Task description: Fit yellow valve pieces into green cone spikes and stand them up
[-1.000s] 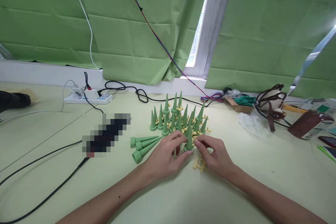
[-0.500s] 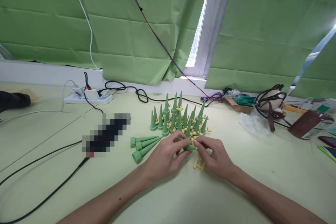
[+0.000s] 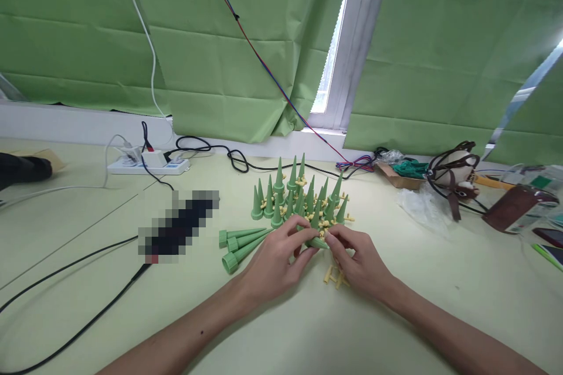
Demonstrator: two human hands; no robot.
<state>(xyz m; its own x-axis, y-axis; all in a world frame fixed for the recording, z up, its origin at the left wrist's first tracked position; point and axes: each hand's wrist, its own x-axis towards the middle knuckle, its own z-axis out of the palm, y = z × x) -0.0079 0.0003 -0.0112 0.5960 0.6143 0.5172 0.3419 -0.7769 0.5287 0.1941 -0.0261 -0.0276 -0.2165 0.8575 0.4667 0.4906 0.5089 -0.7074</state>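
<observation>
My left hand [image 3: 284, 255] is closed around a green plastic watering spike [image 3: 317, 242], which lies nearly level with its tip to the right. Against that spike, the fingers of my right hand [image 3: 358, 255] pinch a small yellow valve piece [image 3: 323, 235], mostly covered by the fingertips. Just beyond both hands stands a cluster of upright green spikes [image 3: 279, 179], many with yellow pieces at their sides. Beside my left wrist lie 3 loose green spikes [image 3: 246, 254]. Several loose yellow valve pieces [image 3: 333, 276] rest on the table by my right hand.
A blurred-out dark object [image 3: 180, 225] with a cable lies on the left. Behind it is a white power strip [image 3: 149, 165]. To the right are a plastic bag [image 3: 424, 206], a cardboard box [image 3: 398, 177] and a dark red bottle [image 3: 516, 209] on its side.
The held spike has shifted slightly, its tip rising a little towards my right fingertips. Both hands stay almost in place; the things on the table have not moved.
</observation>
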